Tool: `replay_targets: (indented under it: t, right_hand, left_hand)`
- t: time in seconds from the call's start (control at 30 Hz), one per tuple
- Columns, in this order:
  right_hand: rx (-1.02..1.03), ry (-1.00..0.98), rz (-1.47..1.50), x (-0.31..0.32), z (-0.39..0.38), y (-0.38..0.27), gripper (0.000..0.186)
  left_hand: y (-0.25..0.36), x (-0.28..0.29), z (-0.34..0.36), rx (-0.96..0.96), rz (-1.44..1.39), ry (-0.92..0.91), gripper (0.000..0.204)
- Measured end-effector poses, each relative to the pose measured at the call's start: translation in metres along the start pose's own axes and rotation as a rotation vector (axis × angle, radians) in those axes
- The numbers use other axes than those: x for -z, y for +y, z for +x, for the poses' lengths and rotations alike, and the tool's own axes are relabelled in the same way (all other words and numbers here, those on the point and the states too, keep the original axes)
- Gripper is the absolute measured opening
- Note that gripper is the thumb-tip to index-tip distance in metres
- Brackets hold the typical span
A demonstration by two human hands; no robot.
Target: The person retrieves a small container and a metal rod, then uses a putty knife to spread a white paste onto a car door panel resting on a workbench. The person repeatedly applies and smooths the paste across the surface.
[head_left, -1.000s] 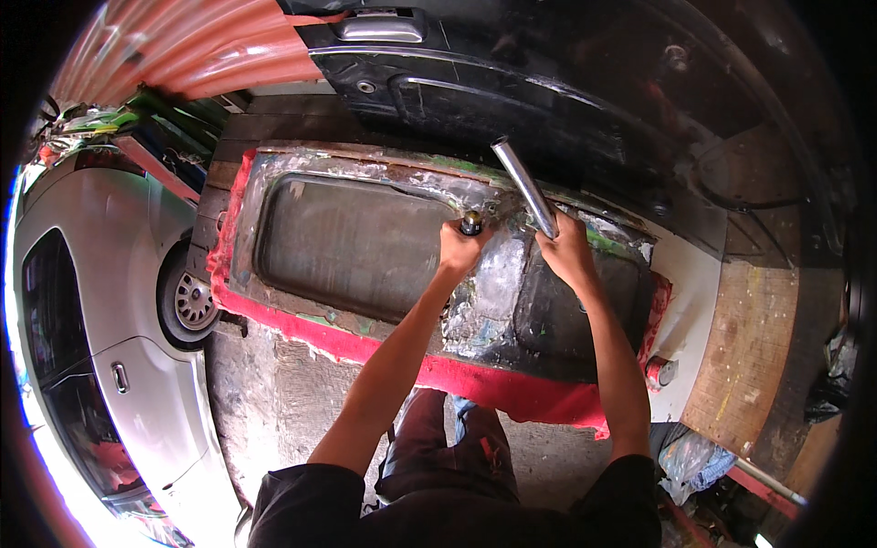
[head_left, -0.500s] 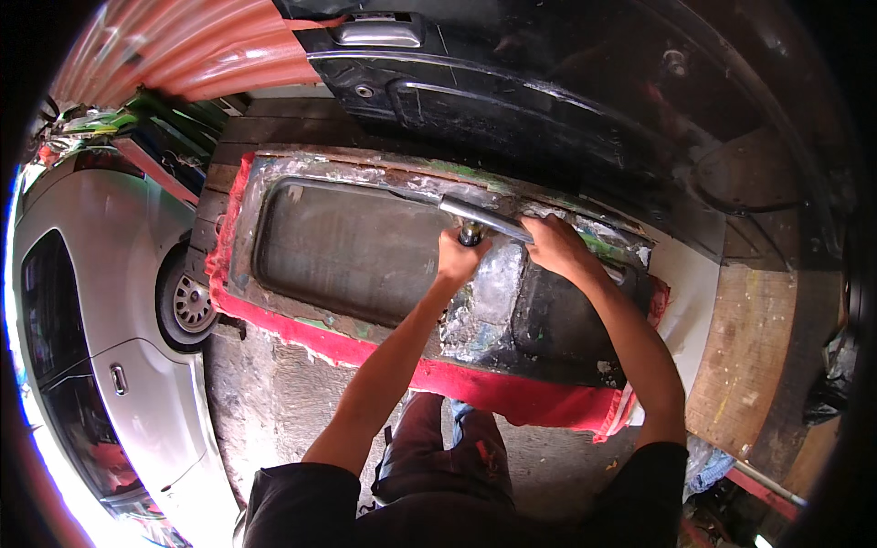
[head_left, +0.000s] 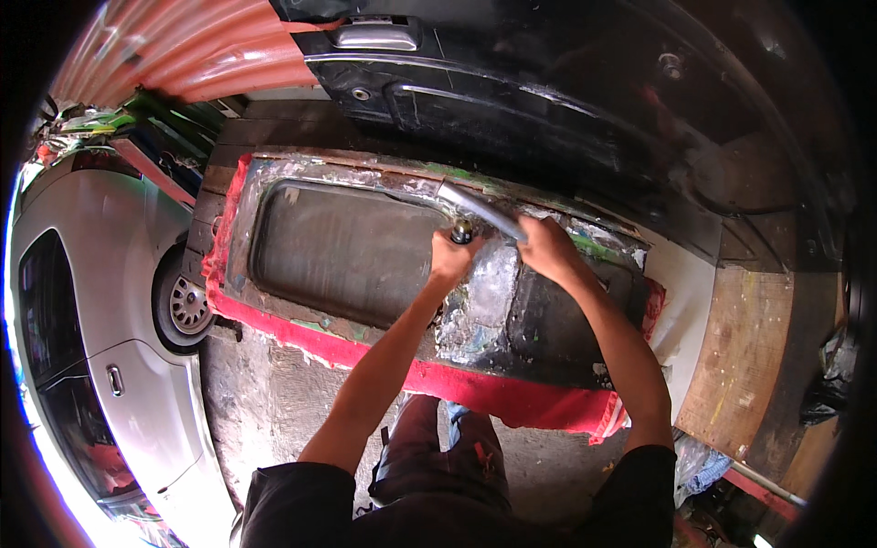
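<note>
A scraped vehicle door panel (head_left: 493, 283) lies in front of me, patched with bare grey metal and old paint. A dark window recess (head_left: 347, 247) takes up its left part. My left hand (head_left: 450, 258) is closed round a tool with a dark, round-ended handle (head_left: 462, 231), held upright; its lower end is hidden by my fist. My right hand (head_left: 548, 247) grips one end of a grey metal bar (head_left: 481, 212). The bar slants up and left, its free end beyond the handle's top. Whether bar and handle touch, I cannot tell.
Red cloth (head_left: 457, 388) pads the panel's edges on a wooden table (head_left: 219, 169). A large black vehicle panel (head_left: 548, 119) stands at the far side. A silver car (head_left: 132, 274) is parked at left. Brown wooden board (head_left: 740, 356) lies at right.
The bar has come off its position across the handle's top and now tilts more steeply, with its free end farther away. My left hand and the handle have shifted slightly left.
</note>
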State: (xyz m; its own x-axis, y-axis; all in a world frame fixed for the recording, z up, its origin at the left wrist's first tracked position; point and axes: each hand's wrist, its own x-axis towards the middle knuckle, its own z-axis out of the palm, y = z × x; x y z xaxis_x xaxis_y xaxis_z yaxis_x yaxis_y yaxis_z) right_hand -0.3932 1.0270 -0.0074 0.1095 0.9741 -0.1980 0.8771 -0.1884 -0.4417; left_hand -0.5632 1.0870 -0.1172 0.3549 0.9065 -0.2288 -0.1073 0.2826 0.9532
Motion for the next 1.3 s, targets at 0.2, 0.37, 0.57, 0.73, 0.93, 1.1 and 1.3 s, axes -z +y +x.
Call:
replay_targets:
  t: [0.2, 0.37, 0.57, 0.73, 0.93, 1.1, 1.3]
  right_hand:
    - [-0.014, 0.467, 0.409, 0.018, 0.013, -0.003, 0.029]
    - [0.049, -0.003, -0.118, 0.008, -0.006, -0.006, 0.028]
    - [-0.012, 0.468, 0.244, 0.035, 0.007, 0.007, 0.038]
    - [0.061, 0.458, 0.239, 0.025, -0.003, 0.004, 0.041]
    - [0.129, 0.471, 0.126, 0.000, -0.015, 0.016, 0.039]
    - [0.102, 0.416, 0.194, 0.006, -0.015, 0.010, 0.041]
    - [0.008, 0.409, 0.299, 0.039, 0.003, -0.005, 0.034]
  left_hand:
    - [-0.003, 0.000, -0.003, -0.112, 0.160, 0.015, 0.025]
    - [0.009, -0.003, -0.009, 0.163, -0.038, 0.030, 0.026]
    - [-0.015, 0.002, -0.007, 0.018, 0.061, -0.040, 0.031]
    - [-0.003, 0.003, 0.002, -0.025, 0.091, 0.006, 0.028]
    - [0.008, -0.002, 0.002, -0.085, 0.089, 0.004, 0.024]
    - [-0.001, 0.002, 0.001, -0.080, 0.184, 0.051, 0.021]
    - [-0.008, 0.011, 0.001, -0.021, 0.248, 0.036, 0.019]
